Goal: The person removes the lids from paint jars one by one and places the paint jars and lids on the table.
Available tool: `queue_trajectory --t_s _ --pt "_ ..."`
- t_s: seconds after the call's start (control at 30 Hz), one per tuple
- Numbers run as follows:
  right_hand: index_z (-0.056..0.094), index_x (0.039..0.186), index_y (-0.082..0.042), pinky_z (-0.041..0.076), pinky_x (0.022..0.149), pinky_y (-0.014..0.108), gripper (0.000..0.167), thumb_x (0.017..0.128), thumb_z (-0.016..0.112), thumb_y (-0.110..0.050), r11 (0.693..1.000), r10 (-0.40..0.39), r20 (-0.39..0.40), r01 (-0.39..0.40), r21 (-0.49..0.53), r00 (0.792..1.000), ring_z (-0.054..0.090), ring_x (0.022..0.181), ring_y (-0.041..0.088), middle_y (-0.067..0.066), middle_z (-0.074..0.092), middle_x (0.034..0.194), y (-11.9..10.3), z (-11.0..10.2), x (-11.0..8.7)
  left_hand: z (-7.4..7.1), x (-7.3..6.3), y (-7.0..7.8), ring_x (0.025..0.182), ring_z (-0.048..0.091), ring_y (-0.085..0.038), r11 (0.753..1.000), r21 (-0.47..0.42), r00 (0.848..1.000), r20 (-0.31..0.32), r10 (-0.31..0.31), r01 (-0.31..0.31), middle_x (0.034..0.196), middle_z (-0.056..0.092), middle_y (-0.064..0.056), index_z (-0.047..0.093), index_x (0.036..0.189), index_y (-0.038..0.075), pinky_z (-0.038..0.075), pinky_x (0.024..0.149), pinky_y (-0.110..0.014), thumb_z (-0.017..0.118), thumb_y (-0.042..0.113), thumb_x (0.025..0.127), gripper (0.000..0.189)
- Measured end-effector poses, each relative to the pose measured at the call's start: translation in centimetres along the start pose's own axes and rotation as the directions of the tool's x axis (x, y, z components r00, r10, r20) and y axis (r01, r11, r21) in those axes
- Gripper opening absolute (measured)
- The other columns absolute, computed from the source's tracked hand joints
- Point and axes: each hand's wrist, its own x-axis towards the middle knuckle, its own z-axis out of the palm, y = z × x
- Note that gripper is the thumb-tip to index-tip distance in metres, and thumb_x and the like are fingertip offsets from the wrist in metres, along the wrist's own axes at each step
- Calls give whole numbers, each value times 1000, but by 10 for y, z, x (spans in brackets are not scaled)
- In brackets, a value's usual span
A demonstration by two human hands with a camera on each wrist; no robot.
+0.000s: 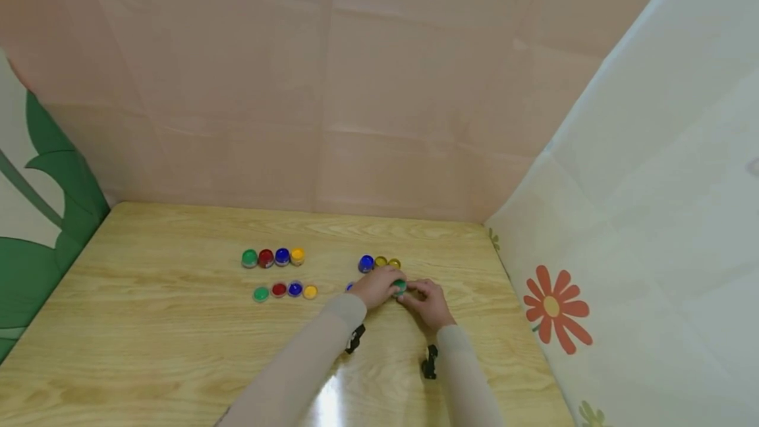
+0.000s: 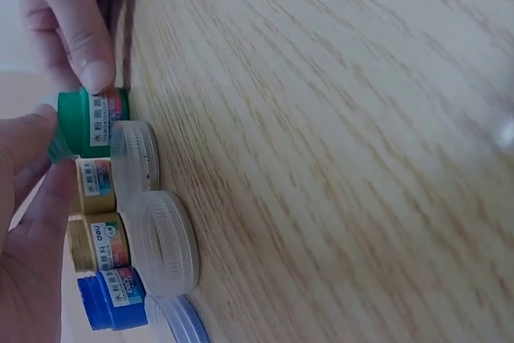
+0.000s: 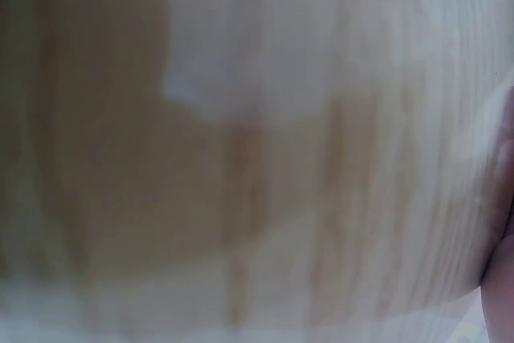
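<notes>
A small green paint jar (image 2: pixel 84 122) stands at the right end of the right-hand row. My left hand (image 1: pixel 379 287) pinches the clear-rimmed lid (image 2: pixel 58 146) at the jar's top. My right hand (image 1: pixel 431 305) holds the jar's side between thumb and fingers, its thumb on the label. Beside the green jar stand two gold paint jars (image 2: pixel 100 242) and a blue paint jar (image 2: pixel 112 299), lidless. In front of them several lids (image 2: pixel 167 242) lie on the table, one overlapping the green jar in the left wrist view. The right wrist view shows mostly blurred wood.
Further left on the wooden table (image 1: pixel 178 321), a row of green, red, blue and yellow paint jars (image 1: pixel 266 258) stands with matching lids (image 1: pixel 279 290) in front. A pink-brown sheet (image 1: pixel 320 84) rises behind; a white flowered sheet (image 1: pixel 652 229) borders the right side.
</notes>
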Motion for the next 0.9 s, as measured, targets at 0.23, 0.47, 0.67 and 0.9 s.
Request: queue_trajectory --t_s 0.23,0.47,0.67,0.9 --pt "78 113 -9 47 86 31 32 83 86 -14 1000 -30 -16 30 0 999 58 99 21 5 71 107 0 2 -2 6 2 -3 118 62 -17 997 -72 999 -49 -1 -3 131 66 -3 63 137 8 50 101 -30 61 16 103 34" --pt "78 114 -11 45 86 33 35 81 87 -16 1000 -8 -19 8 4 1000 58 100 24 5 70 108 -2 2 -1 12 -1 -7 119 61 -20 978 -209 991 -126 -43 16 132 65 -6 63 137 7 51 101 -33 62 14 102 35" --pt "77 116 -14 45 97 44 33 83 85 -17 999 30 -17 -30 13 999 59 106 24 3 71 111 -2 2 0 16 -11 -8 106 62 -23 947 -319 966 -250 -60 -24 125 61 -14 59 142 7 55 89 -30 64 14 102 41" --pt "74 120 -7 44 105 52 31 90 79 -14 994 89 -31 -86 70 996 61 110 28 7 71 108 -3 3 1 22 -21 -9 97 64 -24 928 -369 933 -348 -93 -45 113 56 -13 66 131 4 56 84 -27 70 10 97 35"
